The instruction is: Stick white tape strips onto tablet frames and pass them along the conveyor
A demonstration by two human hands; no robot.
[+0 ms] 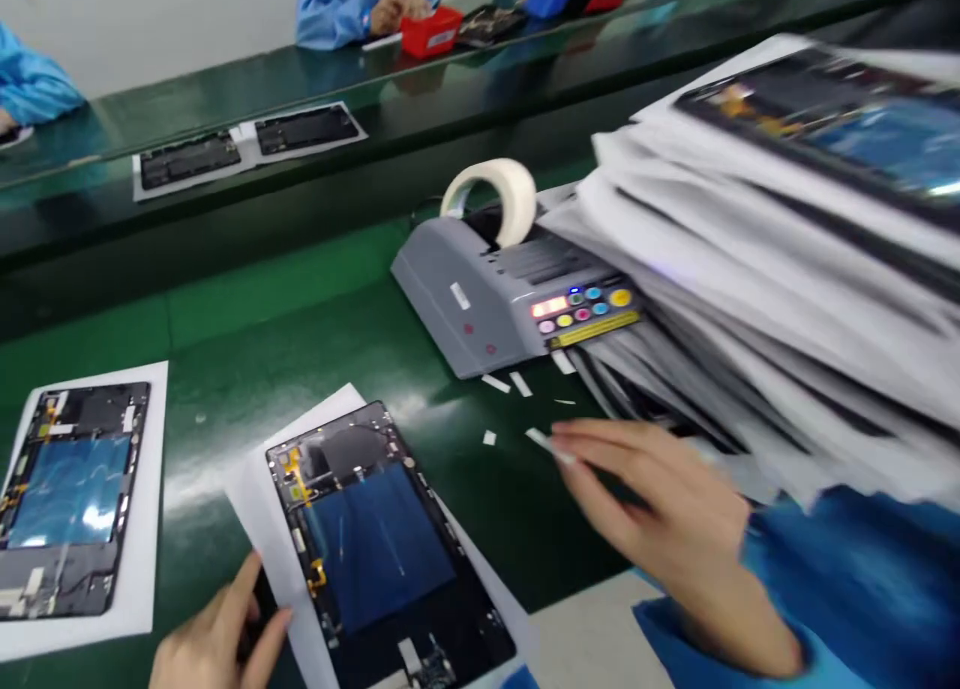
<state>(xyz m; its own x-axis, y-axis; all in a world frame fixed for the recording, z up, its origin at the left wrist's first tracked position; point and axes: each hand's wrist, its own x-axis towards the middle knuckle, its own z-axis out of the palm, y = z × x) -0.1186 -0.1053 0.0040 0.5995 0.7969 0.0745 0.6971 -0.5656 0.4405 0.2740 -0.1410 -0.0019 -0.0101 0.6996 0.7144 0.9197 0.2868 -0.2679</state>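
Note:
An opened tablet point(382, 549) with a blue-filmed battery lies askew on a white paper sheet point(251, 489). At the sheet's lower left edge is my left hand point(217, 634), its thumb and forefinger apart and nothing visible in its grasp. My right hand point(660, 509) pinches a small white tape strip point(549, 443) between thumb and fingertips, right of the tablet and just above the bench. Several loose tape strips point(519, 383) lie near those fingers, in front of a grey tape dispenser point(487, 289) with lit buttons.
A cream tape roll point(514, 194) sits in the dispenser. A tall stack of paper sheets point(720, 259) with tablets between them leans at right, another opened tablet point(71, 499) lies at left. Across a raised conveyor point(300, 174), co-workers in blue sleeves sit near a red bin point(431, 34).

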